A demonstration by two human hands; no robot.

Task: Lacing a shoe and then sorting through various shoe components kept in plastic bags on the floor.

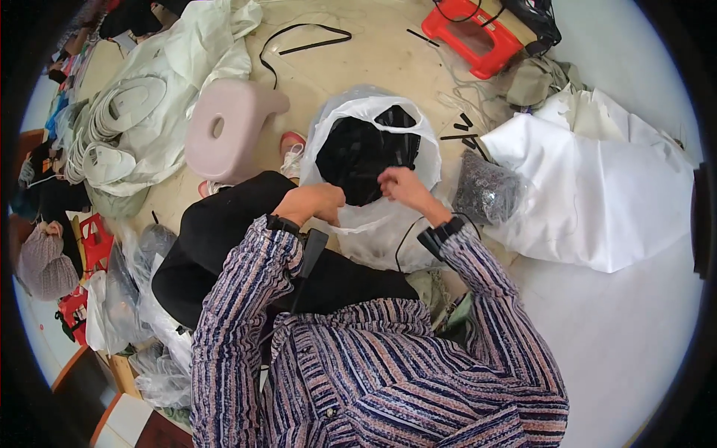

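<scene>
A white plastic bag (427, 145) stands open before me, full of black pieces (351, 160) whose kind I cannot make out. At the bag's near left rim, my left hand (314, 203) has its fingers curled; the plastic lies against them, and whatever they pinch is hidden. Over the bag's near right side my right hand (407, 188) holds its fingers bent together, thumb side toward the black pieces. What sits between those fingertips is too small to name. A dark flat strip (312, 254) lies below my left wrist, over my black-trousered leg.
A pale pink stool (224, 127) stands left of the bag, a red stool (474, 45) far right. Right of the bag lie a clear bag of dark small items (485, 190) and a white sheet (590, 179). Coiled white bands (116, 112) rest at left; a person (48, 254) is beyond.
</scene>
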